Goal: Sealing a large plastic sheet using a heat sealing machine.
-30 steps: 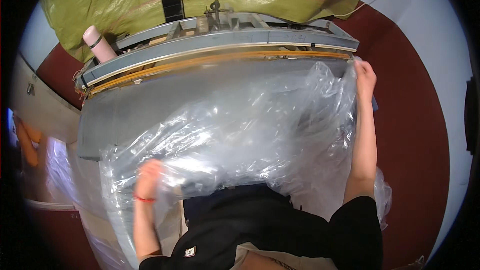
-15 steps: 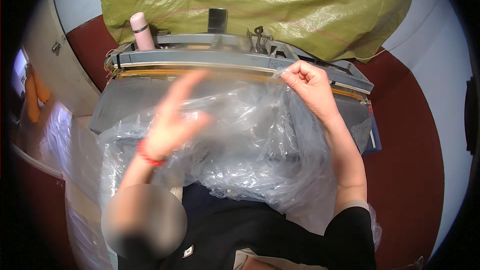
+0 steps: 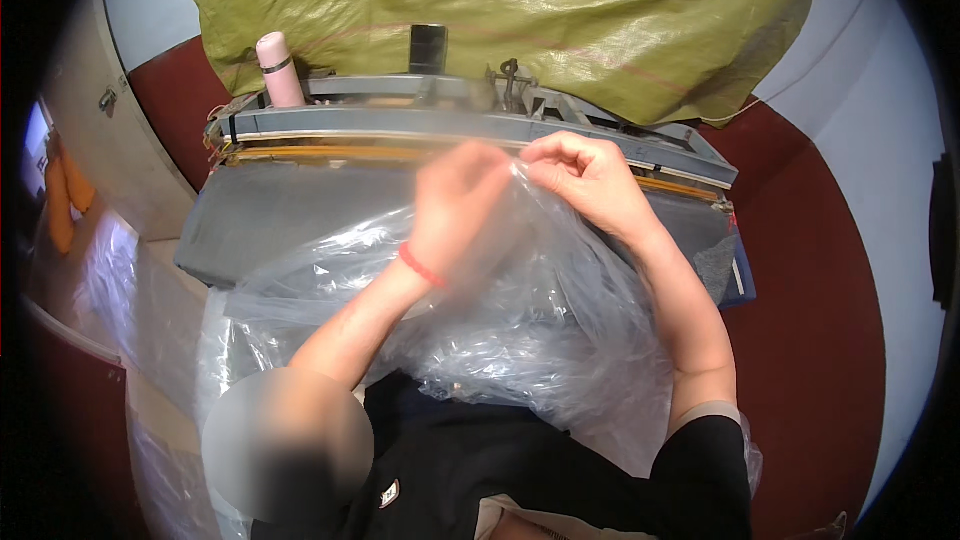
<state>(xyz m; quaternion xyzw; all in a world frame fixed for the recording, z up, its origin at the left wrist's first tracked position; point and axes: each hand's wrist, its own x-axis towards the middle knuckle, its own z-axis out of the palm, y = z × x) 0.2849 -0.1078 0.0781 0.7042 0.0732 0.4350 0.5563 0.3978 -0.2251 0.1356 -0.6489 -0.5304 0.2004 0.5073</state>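
Over grey worktop (image 3: 300, 200), right hand (image 3: 597, 188) pinches clear film (image 3: 520, 345); left hand (image 3: 452, 202) just beside, blurred, grip unclear.

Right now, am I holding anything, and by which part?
Your right hand pinches the clear plastic film by its upper edge; the left hand is too blurred to tell.

Your clear plastic film (image 3: 540, 340) shines silvery over the grey worktop (image 3: 300, 195); beyond the worktop you have a pink, dark-banded bottle (image 3: 282, 85) and a yellow-green sheet (image 3: 560, 20).
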